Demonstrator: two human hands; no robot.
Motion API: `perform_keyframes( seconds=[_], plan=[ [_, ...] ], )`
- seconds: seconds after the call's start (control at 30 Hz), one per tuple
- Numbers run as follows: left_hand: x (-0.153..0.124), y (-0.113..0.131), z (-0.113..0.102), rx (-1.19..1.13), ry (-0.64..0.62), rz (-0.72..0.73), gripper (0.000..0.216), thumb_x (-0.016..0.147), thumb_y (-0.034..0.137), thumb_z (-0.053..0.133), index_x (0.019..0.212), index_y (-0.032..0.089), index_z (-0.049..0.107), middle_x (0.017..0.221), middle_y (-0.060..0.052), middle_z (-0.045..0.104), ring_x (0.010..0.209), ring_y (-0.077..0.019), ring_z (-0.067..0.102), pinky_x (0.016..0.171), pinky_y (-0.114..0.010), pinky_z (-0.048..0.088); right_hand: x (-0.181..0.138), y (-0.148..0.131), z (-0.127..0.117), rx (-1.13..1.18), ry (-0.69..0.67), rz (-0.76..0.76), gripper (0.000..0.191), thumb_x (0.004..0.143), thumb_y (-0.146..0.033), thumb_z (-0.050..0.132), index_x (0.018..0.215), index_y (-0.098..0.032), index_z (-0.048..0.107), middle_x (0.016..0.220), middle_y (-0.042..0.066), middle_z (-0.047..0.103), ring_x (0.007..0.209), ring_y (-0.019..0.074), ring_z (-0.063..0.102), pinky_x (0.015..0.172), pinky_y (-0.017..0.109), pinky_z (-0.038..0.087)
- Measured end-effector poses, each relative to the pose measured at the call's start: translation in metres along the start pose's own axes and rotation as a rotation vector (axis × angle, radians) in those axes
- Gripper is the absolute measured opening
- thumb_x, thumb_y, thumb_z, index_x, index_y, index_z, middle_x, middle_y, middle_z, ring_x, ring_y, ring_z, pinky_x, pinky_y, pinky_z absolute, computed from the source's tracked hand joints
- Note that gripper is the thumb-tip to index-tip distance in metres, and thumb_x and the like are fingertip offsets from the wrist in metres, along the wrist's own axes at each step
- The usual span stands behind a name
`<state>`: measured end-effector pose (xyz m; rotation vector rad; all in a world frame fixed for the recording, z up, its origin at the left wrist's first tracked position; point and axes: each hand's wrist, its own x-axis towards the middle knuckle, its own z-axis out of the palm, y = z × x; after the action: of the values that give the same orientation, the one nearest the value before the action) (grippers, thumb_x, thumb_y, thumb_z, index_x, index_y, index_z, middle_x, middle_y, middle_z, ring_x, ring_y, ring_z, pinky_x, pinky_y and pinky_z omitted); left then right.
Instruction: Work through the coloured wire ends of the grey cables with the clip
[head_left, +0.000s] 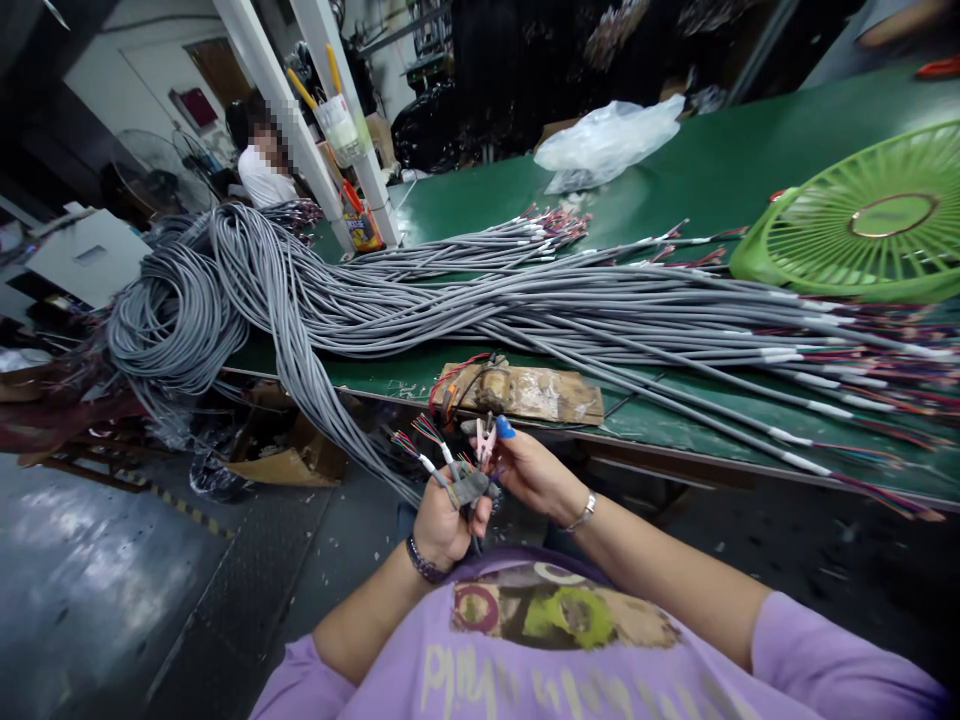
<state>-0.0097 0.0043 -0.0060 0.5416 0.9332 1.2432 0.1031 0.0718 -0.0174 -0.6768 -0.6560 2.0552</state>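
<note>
Closed around a few grey cables (450,478), my left hand (441,522) keeps their ends pointing up and away from me. White sleeves and fanned-out thin coloured wires (427,428) show at those ends. Grey wrapping covers part of the fingers of this hand. My right hand (541,478) is pinched on a small pale pink clip-like tool (486,440), right beside the cable ends. A blue cover (505,428) sits on one of its fingertips. Whether the tool touches a wire is too small to make out.
Long grey cables (420,310) lie across the green table (712,165), some drooping over its front edge. A wooden block (540,393) with red and black wires stands at that edge. Farther off are a green fan (892,215), a plastic bag (611,145) and a seated person (264,175).
</note>
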Motion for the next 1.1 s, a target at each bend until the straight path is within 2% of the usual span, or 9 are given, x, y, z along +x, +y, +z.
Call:
perform_keyframes(
  seconds=[0.17,0.3,0.5,0.67,0.83,0.93,1.1],
  plan=[
    [-0.001,-0.005,-0.002,0.001,0.015,-0.025,0.028,0.063,0.036,0.073,0.066,0.015,0.055,0.037,0.002,0.054,0.024,-0.0064,0.039,0.027,-0.014,0.026,0.002,0.000,0.004,0.091,0.051,0.011,0.035,0.064,-0.047,0.077,0.075,-0.015,0.068,0.062,-0.001,0.060,0.055,0.0094,0.049,0.054,0.023,0.039],
    [-0.003,-0.005,-0.001,0.019,0.031,-0.037,0.031,0.060,0.037,0.076,0.064,0.014,0.055,0.037,0.002,0.054,0.024,-0.0059,0.038,0.026,-0.014,0.025,0.002,0.002,0.001,0.107,0.054,0.026,0.035,0.066,-0.048,0.074,0.075,-0.015,0.067,0.063,0.000,0.061,0.055,0.0096,0.050,0.054,0.023,0.041],
    [-0.008,-0.005,-0.004,0.062,0.009,-0.006,0.030,0.060,0.035,0.078,0.065,0.014,0.058,0.041,0.001,0.056,0.025,-0.0063,0.041,0.024,-0.014,0.026,-0.005,-0.002,0.001,0.123,0.011,0.114,0.037,0.076,-0.055,0.062,0.081,-0.018,0.066,0.073,0.003,0.064,0.062,0.0121,0.054,0.055,0.023,0.045],
    [-0.015,-0.012,-0.010,0.074,-0.020,-0.011,0.028,0.064,0.036,0.077,0.070,0.014,0.061,0.043,0.001,0.058,0.025,-0.0064,0.043,0.024,-0.014,0.028,-0.009,-0.007,0.001,0.105,-0.068,0.173,0.040,0.080,-0.056,0.055,0.082,-0.018,0.066,0.073,0.004,0.063,0.061,0.0120,0.054,0.058,0.024,0.046],
    [-0.013,-0.009,-0.009,0.049,-0.004,0.024,0.028,0.063,0.035,0.077,0.065,0.014,0.059,0.042,0.001,0.057,0.025,-0.0062,0.041,0.024,-0.014,0.026,-0.009,-0.007,0.000,-0.012,-0.045,0.060,0.029,0.074,-0.044,0.068,0.083,-0.017,0.065,0.072,0.002,0.062,0.060,0.0107,0.052,0.056,0.023,0.044],
    [-0.008,-0.004,-0.006,0.018,0.012,0.031,0.027,0.062,0.033,0.077,0.064,0.014,0.058,0.040,0.001,0.056,0.024,-0.0055,0.039,0.025,-0.014,0.024,-0.009,-0.004,0.001,-0.066,-0.024,-0.001,0.031,0.075,-0.047,0.066,0.080,-0.016,0.066,0.069,0.002,0.060,0.058,0.0103,0.051,0.054,0.022,0.042],
    [-0.001,-0.001,-0.006,-0.013,0.028,0.028,0.029,0.060,0.033,0.078,0.064,0.014,0.057,0.040,0.002,0.056,0.025,-0.0055,0.039,0.026,-0.014,0.024,-0.007,-0.004,0.005,0.005,0.038,0.048,0.033,0.071,-0.050,0.069,0.078,-0.018,0.067,0.069,0.002,0.062,0.059,0.0120,0.052,0.054,0.023,0.041]
  ],
)
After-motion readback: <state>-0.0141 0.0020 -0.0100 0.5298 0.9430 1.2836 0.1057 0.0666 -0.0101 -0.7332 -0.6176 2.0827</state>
